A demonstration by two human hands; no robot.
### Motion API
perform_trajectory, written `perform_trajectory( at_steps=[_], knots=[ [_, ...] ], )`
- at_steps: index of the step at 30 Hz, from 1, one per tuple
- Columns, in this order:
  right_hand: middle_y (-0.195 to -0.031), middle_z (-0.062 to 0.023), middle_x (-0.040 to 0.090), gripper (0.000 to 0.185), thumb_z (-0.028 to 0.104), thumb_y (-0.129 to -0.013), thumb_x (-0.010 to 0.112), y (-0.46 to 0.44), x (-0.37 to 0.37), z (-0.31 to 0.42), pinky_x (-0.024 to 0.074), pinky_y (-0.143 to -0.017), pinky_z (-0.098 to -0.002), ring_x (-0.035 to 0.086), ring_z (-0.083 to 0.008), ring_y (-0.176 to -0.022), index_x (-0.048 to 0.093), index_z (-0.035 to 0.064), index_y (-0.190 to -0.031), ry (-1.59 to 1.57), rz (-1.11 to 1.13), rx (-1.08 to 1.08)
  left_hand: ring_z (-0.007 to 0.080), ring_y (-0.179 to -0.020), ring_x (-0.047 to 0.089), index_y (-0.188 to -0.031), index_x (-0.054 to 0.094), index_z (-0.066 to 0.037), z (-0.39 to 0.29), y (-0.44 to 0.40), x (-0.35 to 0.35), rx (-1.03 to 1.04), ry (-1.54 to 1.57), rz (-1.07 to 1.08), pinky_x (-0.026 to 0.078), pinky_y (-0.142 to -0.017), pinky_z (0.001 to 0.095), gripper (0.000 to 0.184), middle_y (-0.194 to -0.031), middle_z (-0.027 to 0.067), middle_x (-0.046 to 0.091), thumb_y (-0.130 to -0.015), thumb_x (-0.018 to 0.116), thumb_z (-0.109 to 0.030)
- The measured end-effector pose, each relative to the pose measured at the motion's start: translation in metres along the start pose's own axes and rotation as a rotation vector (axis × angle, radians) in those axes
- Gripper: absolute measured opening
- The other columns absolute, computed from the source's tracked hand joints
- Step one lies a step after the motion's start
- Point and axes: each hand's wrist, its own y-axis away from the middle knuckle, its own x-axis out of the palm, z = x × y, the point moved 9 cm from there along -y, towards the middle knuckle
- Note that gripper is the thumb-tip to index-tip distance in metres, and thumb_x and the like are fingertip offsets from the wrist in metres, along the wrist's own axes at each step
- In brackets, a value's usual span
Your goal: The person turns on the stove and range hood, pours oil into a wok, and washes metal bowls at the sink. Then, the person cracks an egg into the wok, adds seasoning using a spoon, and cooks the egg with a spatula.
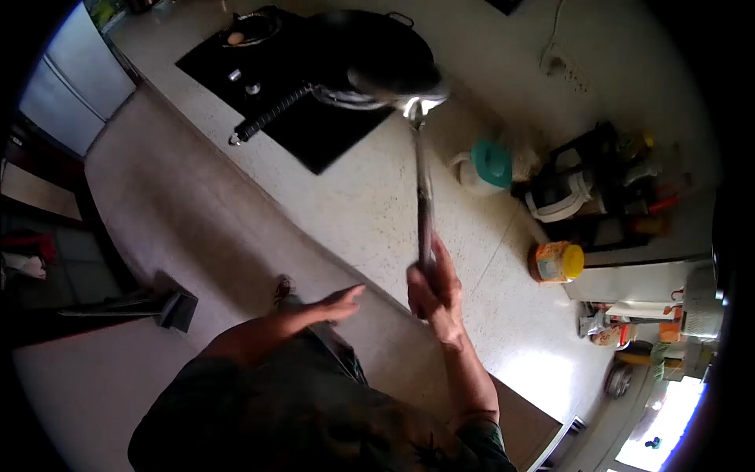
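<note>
My right hand (437,285) is wrapped round the dark grip of a long-handled wok spatula (422,169), raised above the counter. Its broad metal head is blurred and overlaps the near side of a black wok (366,39) on the dark stove (314,145). Whether the head touches the wok I cannot tell. A ribbed handle (271,116) sticks out from the wok toward the counter's front edge. My left hand (340,305) hangs low in front of the counter, fingers stretched out, holding nothing.
On the counter (346,204) stand a white jug with a teal lid (491,164) and a yellow-lidded jar (557,261). A dark rack (574,181) holds containers by the wall. A dustpan (177,309) is at the left, and a fridge (75,79) stands beyond.
</note>
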Motion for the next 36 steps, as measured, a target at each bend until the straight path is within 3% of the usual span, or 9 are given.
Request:
perform_trajectory(
  at_steps=[2, 4, 9, 18, 24, 27, 28, 31, 36],
  knots=[
    [-0.078, -0.0063, 0.048, 0.060, 0.001, -0.079, 0.051, -0.028, 0.002, 0.004, 0.0409, -0.047, -0.0209, 0.047, -0.0096, -0.056, 0.021, 0.0036, -0.131, 0.012, 0.000, -0.156, 0.0193, -0.101, 0.050, -0.130, 0.022, -0.002, 0.049, -0.033, -0.007, 0.180, -0.102, 0.040, 0.041, -0.084, 0.0310, 0.056, -0.122, 0.0141, 0.043, -0.082, 0.048, -0.012],
    [-0.075, -0.0066, 0.049, 0.058, 0.000, -0.078, 0.049, -0.050, 0.019, 0.032, 0.0416, -0.044, -0.0211, 0.047, -0.0099, -0.051, 0.022, 0.0008, -0.130, 0.142, -0.075, -0.250, 0.0177, -0.100, 0.051, -0.130, 0.023, -0.003, -0.003, 0.017, 0.013, 0.078, 0.096, 0.113, 0.042, -0.084, 0.0306, 0.055, -0.121, 0.0134, 0.044, -0.083, 0.049, -0.011],
    [-0.065, -0.0037, 0.048, 0.056, 0.007, -0.078, 0.049, -0.113, 0.067, 0.057, 0.0360, -0.034, -0.0217, 0.043, -0.0082, -0.041, 0.027, 0.0025, -0.130, 0.238, -0.101, -0.178, 0.0181, -0.096, 0.054, -0.129, 0.024, -0.004, -0.168, 0.081, -0.026, 0.486, 0.344, 0.027, 0.045, -0.081, 0.0302, 0.050, -0.116, 0.0135, 0.046, -0.086, 0.049, -0.010],
    [-0.068, -0.0080, 0.050, 0.017, 0.010, -0.077, 0.054, -0.180, 0.129, 0.068, 0.0418, -0.044, -0.0274, 0.050, -0.0156, -0.049, 0.047, 0.0001, -0.089, -0.337, -0.269, 0.093, 0.0204, -0.083, 0.061, -0.115, 0.038, 0.000, -0.274, 0.122, -0.129, 0.380, 0.279, -0.183, 0.051, -0.072, 0.0277, 0.029, -0.098, 0.0152, 0.056, -0.089, 0.042, -0.011],
    [-0.072, -0.0098, 0.055, 0.020, 0.016, -0.081, 0.053, -0.206, 0.151, 0.060, 0.0444, -0.051, -0.0284, 0.054, -0.0164, -0.058, 0.048, 0.0026, -0.095, -0.241, -0.189, -0.090, 0.0197, -0.075, 0.062, -0.106, 0.045, 0.002, -0.266, 0.132, -0.150, -0.020, 0.523, -0.284, 0.051, -0.064, 0.0259, 0.028, -0.089, 0.0135, 0.058, -0.087, 0.048, -0.018],
    [-0.086, -0.0120, 0.060, 0.032, 0.022, -0.085, 0.052, -0.194, 0.160, 0.071, 0.0473, -0.063, -0.0285, 0.058, -0.0183, -0.072, 0.048, 0.0016, -0.108, -0.102, -0.101, 0.079, 0.0186, -0.073, 0.062, -0.107, 0.045, 0.000, -0.281, 0.123, -0.162, 0.266, 0.331, -0.166, 0.049, -0.058, 0.0237, 0.032, -0.088, 0.0136, 0.059, -0.088, 0.046, -0.026],
    [-0.089, -0.0126, 0.060, 0.034, 0.023, -0.085, 0.051, -0.190, 0.156, 0.084, 0.0476, -0.065, -0.0290, 0.058, -0.0190, -0.075, 0.048, 0.0005, -0.110, 0.248, -0.050, -0.127, 0.0183, -0.071, 0.062, -0.106, 0.045, 0.000, -0.283, 0.122, -0.170, 0.356, 0.348, -0.233, 0.048, -0.057, 0.0240, 0.032, -0.088, 0.0135, 0.059, -0.088, 0.045, -0.026],
    [-0.097, -0.0137, 0.059, 0.036, 0.021, -0.085, 0.050, -0.176, 0.113, 0.059, 0.0483, -0.069, -0.0299, 0.058, -0.0200, -0.083, 0.048, -0.0009, -0.114, 0.122, -0.088, -0.102, 0.0172, -0.066, 0.060, -0.104, 0.045, 0.000, -0.276, 0.124, -0.188, 0.426, 0.377, -0.452, 0.045, -0.054, 0.0242, 0.032, -0.086, 0.0131, 0.058, -0.089, 0.041, -0.028],
    [-0.098, -0.0116, 0.058, 0.060, 0.049, -0.078, 0.051, -0.116, -0.089, 0.044, 0.0490, -0.069, -0.0311, 0.057, -0.0198, -0.086, 0.051, -0.0015, -0.110, 0.074, -0.510, -0.610, 0.0146, -0.061, 0.057, -0.104, 0.046, -0.001, -0.304, 0.140, -0.209, 0.439, 0.289, -0.578, 0.042, -0.050, 0.0236, 0.039, -0.085, 0.0122, 0.058, -0.089, 0.037, -0.035]
  ],
)
